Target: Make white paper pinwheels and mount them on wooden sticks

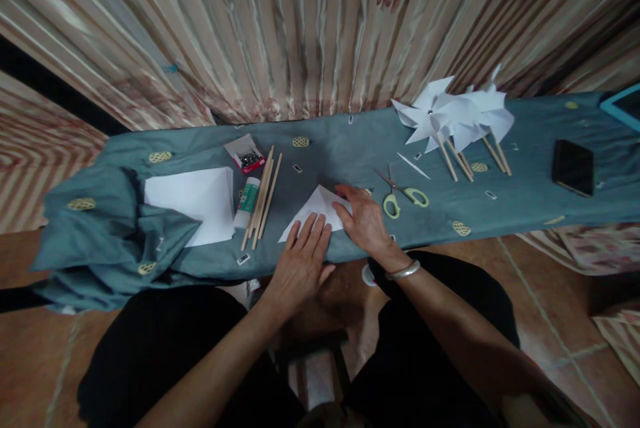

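Note:
A sheet of white paper [319, 203], folded into a triangle, lies near the front edge of the cloth-covered table. My left hand [303, 261] rests on its lower left part with fingers stretched out flat. At the paper's right side is my right hand [363, 218], thumb and fingers apart, touching the sheet; its fingertips partly cover the right corner. A silver bangle circles my right wrist. Just right of that hand lie scissors [400, 193] with green handles, blades spread, and a thin white paper strip [414, 166].
Left of the paper are wooden sticks [263, 201], a glue stick [247, 203], a small open box of pins [245, 153] and a stack of white paper [193, 198]. Paper pinwheels [453, 115] on sticks lie at the back right, before a black phone [573, 167]. Curtains [300, 28] hang behind.

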A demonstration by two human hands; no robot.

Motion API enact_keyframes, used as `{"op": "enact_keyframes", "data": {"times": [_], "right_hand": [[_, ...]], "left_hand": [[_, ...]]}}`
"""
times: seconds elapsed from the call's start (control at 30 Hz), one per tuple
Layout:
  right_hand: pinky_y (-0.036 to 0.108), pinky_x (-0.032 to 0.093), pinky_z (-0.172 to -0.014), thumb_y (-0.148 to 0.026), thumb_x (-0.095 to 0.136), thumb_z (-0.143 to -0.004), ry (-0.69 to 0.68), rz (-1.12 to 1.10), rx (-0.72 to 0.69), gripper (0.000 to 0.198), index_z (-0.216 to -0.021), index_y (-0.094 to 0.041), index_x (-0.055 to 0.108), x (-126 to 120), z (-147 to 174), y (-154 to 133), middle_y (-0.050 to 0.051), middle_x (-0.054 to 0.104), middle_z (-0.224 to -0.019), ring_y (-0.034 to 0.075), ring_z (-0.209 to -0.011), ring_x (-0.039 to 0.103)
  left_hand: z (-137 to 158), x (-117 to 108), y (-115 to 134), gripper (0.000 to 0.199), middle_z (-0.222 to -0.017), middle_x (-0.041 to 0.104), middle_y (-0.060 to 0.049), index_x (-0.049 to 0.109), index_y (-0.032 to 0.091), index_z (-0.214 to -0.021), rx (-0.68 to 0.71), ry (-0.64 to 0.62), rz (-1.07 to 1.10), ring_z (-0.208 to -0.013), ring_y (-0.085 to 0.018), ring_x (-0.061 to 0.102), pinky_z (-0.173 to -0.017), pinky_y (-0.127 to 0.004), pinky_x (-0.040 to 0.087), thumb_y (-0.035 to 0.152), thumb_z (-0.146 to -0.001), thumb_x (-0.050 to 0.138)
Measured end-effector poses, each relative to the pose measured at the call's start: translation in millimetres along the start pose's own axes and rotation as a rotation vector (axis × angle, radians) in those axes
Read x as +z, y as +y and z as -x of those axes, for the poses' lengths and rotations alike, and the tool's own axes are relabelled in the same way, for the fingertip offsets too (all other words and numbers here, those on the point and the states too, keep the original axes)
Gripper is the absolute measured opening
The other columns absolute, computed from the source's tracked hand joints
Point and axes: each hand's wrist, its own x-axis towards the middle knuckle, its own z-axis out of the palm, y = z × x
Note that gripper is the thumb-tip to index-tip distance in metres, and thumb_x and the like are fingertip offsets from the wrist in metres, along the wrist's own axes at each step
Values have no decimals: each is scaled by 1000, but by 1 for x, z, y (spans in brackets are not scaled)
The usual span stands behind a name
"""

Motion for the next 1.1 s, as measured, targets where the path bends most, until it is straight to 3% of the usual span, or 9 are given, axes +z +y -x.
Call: {"op": "enact_keyframes", "data": {"times": [0.43,0.63,0.87,1.1], "right_hand": [[42,45,-93,-30,42,-95,-8,36,-16,36,-120,-10,59,3,-2,1,14,69,-107,28,-100,60],[43,43,-98,-30,37,-98,-25,119,-80,39,-128,-11,54,3,3,-3,15,65,-117,28,-107,57],[50,35,-105,-39,36,-98,-65,242,-80,54,-142,-8,39,0,18,-12,21,43,-145,34,-131,40],[53,24,-110,-37,36,-98,-71,325,-54,54,-143,-7,37,-2,26,-7,23,35,-150,33,-142,27]], "left_hand": [[-2,0,-1,63,-152,35,-22,33,5,-143,-7,-10,1,-144,-34,25,-115,-54,26,39,-92,48],[-3,-1,-2,62,-152,35,-22,33,6,-143,1,-26,-4,-143,-34,28,-114,-54,27,38,-92,48],[-4,-2,-1,63,-151,37,-21,32,6,-144,-9,-29,10,-143,-34,27,-114,-54,26,36,-91,48],[-3,-3,-2,63,-151,37,-22,36,4,-142,-8,-42,-5,-143,-34,28,-115,-53,25,33,-88,53]]}}
